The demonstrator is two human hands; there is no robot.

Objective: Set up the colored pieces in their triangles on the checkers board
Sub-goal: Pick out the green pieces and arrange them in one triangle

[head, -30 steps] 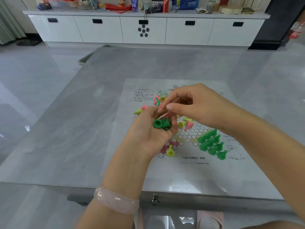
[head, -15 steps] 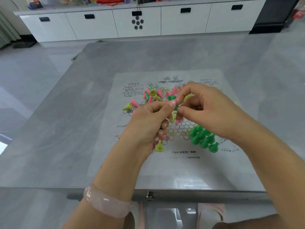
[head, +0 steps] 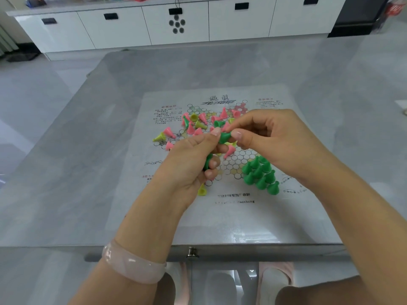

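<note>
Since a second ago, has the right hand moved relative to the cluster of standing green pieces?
No clear move: the right hand stays just above the green cluster, pinching a green piece with the left hand.

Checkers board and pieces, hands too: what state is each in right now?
Checkers board: flat on the table, partly set.
Green triangle pieces: upright, packed together.
Pink and yellow pieces: scattered, mostly tipped over.
Green piece: pinched between both hands.
Left hand: holding more green pieces.
Right hand: pinching that green piece.
</note>
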